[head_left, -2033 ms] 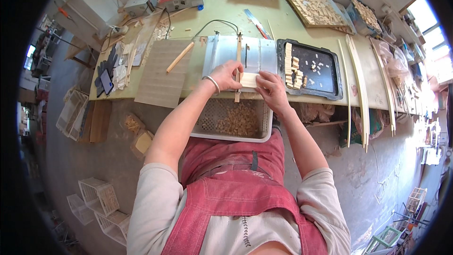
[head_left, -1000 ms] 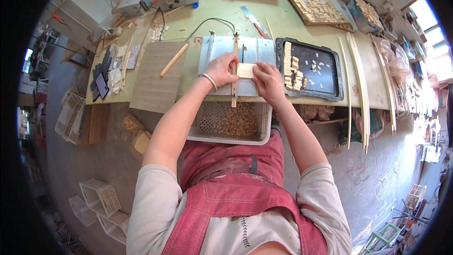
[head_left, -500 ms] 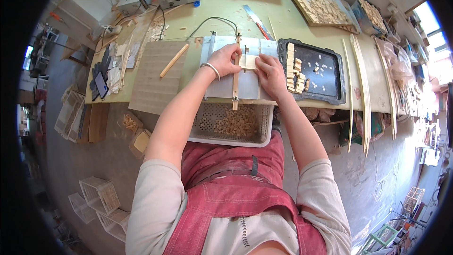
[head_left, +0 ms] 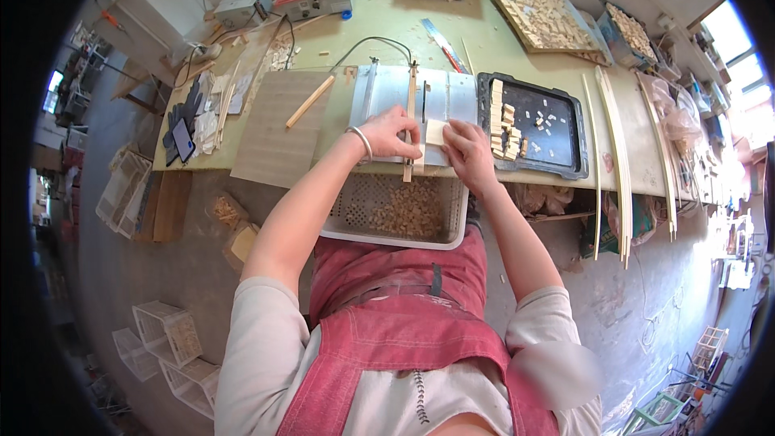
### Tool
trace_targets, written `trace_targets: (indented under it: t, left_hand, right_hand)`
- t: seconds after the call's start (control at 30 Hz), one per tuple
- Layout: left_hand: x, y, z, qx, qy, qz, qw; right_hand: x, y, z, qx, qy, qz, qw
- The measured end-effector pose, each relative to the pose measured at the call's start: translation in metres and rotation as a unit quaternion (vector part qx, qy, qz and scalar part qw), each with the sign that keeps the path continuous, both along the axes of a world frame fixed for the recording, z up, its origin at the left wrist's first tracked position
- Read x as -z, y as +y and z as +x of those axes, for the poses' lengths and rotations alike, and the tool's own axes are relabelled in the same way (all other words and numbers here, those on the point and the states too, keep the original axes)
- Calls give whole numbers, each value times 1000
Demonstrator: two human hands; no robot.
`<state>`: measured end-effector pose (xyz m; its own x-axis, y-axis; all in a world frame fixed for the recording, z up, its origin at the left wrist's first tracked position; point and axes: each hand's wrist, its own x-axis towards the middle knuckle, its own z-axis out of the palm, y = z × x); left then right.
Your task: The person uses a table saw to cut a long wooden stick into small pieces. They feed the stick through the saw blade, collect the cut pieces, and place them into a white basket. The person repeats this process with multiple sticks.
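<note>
A small table saw with a pale metal top (head_left: 383, 93) stands at the bench's near edge. Its thin dark blade (head_left: 425, 90) sticks up to the right of a wooden fence strip (head_left: 412, 81). My right hand (head_left: 471, 153) grips a small pale wooden board (head_left: 436, 132) from its right side, flat on the saw top, on the near side of the blade. My left hand (head_left: 389, 134), with a white bangle at the wrist, is closed in a pinch by the near part of the fence. What its fingertips hold is partly hidden.
Right of the saw lies a black tray (head_left: 578, 133) with small wooden blocks. Under the bench edge, a perforated plastic basket (head_left: 347, 234) contains many small wood pieces. Long wooden strips (head_left: 618, 161) overhang the bench at right. A cardboard sheet (head_left: 274, 121) with a wooden stick lies left.
Both hands have drawn back toward me along the saw top. The pale board has come with my right hand from beside the blade to its near side. The view has shifted slightly.
</note>
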<state>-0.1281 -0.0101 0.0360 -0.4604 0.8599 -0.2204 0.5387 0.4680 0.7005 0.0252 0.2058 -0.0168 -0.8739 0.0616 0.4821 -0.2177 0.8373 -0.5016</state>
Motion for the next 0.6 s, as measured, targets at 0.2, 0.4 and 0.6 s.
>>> trace_targets:
  t: [0.2, 0.4, 0.6]
  left_hand:
    - [22, 0, 3, -72, 33, 41, 996]
    - [26, 0, 8, -64, 57, 87, 992]
    - [29, 2, 13, -85, 91, 92, 988]
  right_hand:
    - [0, -16, 18, -21, -13, -16, 1000]
    - [-3, -24, 5, -23, -28, -36, 999]
    - [1, -24, 4, -17, -37, -37, 998]
